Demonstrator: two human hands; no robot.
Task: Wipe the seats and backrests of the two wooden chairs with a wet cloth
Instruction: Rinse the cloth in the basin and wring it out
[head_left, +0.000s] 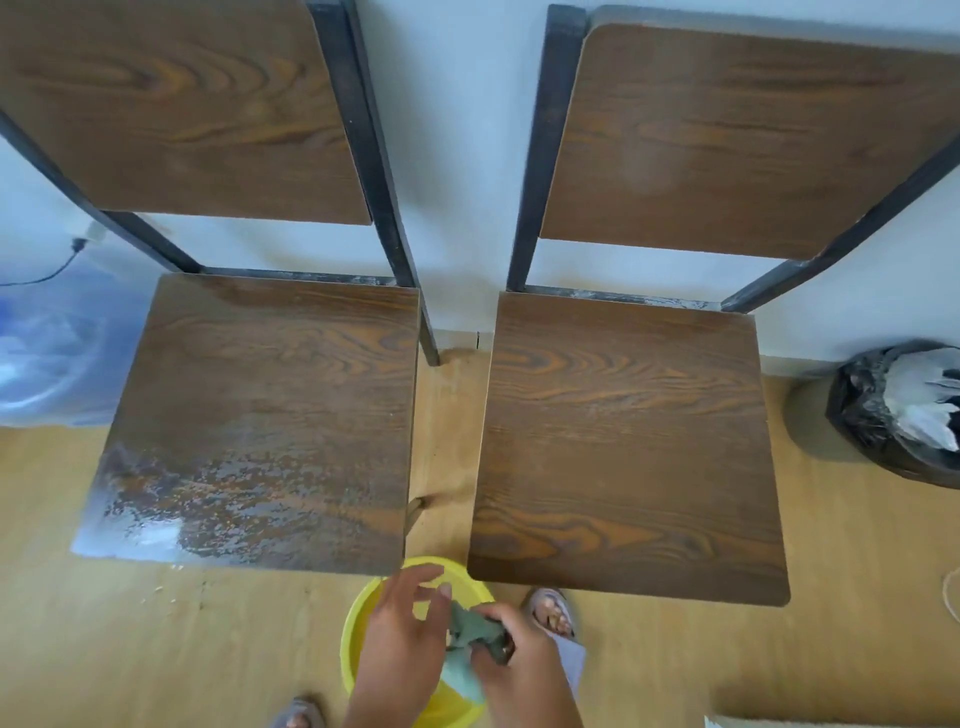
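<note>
Two wooden chairs stand side by side against a white wall. The left chair's seat (260, 421) glistens wet along its front and left part; its backrest (176, 109) rises behind. The right chair's seat (628, 441) and backrest (748, 140) look dry. Below them, over a yellow basin (358, 623) on the floor, my right hand (519, 660) grips a bunched grey-green cloth (470, 639). My left hand (405, 634) is beside it with fingers spread, thumb touching the cloth.
A blue water jug (47, 353) stands left of the chairs, with a black cable near it. A black rubbish bag (898, 410) sits at the right by the wall. My sandalled feet (550, 613) flank the basin on the wooden floor.
</note>
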